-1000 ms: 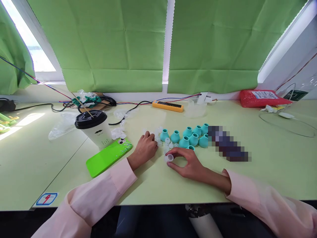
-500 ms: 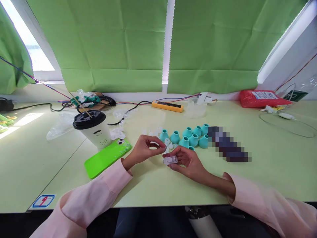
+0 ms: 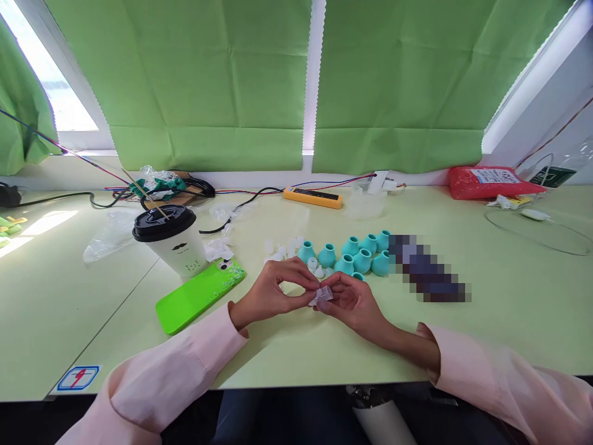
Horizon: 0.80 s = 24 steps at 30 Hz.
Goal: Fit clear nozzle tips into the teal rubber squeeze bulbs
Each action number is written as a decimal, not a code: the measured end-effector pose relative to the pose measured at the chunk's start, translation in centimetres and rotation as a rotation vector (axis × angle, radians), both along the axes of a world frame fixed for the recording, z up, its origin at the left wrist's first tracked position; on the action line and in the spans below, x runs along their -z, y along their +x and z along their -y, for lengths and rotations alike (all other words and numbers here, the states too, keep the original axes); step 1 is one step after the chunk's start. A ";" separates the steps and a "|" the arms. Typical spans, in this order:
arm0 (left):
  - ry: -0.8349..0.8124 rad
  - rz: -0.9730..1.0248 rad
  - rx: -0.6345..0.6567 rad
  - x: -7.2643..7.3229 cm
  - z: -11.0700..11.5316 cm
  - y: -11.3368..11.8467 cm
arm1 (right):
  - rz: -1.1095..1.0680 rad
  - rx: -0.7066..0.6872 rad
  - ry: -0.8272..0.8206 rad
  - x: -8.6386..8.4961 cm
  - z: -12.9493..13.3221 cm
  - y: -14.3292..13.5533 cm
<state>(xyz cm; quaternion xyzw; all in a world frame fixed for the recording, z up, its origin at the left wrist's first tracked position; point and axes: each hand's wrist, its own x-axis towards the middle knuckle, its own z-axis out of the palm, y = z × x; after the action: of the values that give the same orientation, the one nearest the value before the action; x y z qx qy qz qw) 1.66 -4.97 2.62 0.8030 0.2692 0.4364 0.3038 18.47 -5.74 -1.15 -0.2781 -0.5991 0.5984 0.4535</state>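
My right hand (image 3: 347, 303) grips a short clear plastic tube (image 3: 325, 293) between thumb and fingers, tilted just above the table. My left hand (image 3: 285, 287) is closed in a pinch at the tube's left end. The small white piece in that pinch is mostly hidden by the fingertips. Just beyond the hands lie several small white plastic parts (image 3: 319, 271). Around them stand several teal, bulb-shaped rubber pieces (image 3: 345, 264) with open necks, one partly hidden behind my right hand.
To the left, a green phone case (image 3: 199, 298) lies before a lidded paper cup (image 3: 178, 247) with a stick in it. More white bits (image 3: 282, 248) lie further back. An orange-and-black device (image 3: 312, 198) and a red package (image 3: 493, 183) sit along the back. A blurred-out object (image 3: 428, 269) is at right.
My left hand has moved right and slightly down, bringing its small white piece against the left end of the clear tube. My right hand has stayed nearly in place.
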 end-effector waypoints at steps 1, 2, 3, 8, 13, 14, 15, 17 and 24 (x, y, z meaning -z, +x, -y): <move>0.001 -0.012 -0.002 -0.1 0.0 0.0 | -0.004 0.002 0.001 0.0 0.0 0.0; -0.009 -0.020 -0.003 -0.1 0.0 0.0 | -0.009 0.003 0.001 -0.1 0.0 0.0; -0.023 -0.025 -0.003 -0.1 0.0 0.0 | -0.013 0.003 0.002 -0.1 0.0 0.0; -0.057 -0.003 -0.012 0.3 -0.2 -0.2 | -0.008 0.007 -0.002 -0.4 0.2 0.0; -0.040 0.019 -0.048 0.6 -0.3 -0.1 | -0.026 0.015 -0.001 -0.5 0.3 -0.1; -0.037 0.024 -0.047 0.6 -0.3 0.0 | -0.027 0.017 0.001 -0.5 0.2 0.0; -0.034 0.027 -0.045 0.7 -0.2 0.0 | -0.026 0.020 0.003 -0.4 0.2 0.0; -0.020 0.033 -0.042 0.8 -0.2 0.1 | -0.025 0.022 0.010 -0.4 0.2 0.0; 0.000 0.038 -0.044 0.9 0.0 0.0 | -0.036 0.030 0.010 -0.7 0.4 0.0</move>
<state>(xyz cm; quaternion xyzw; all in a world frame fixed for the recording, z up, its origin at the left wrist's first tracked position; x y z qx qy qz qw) 1.69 -4.93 1.68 0.7883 0.2810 0.4583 0.2993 18.48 -6.15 -0.47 -0.2741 -0.5897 0.5932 0.4746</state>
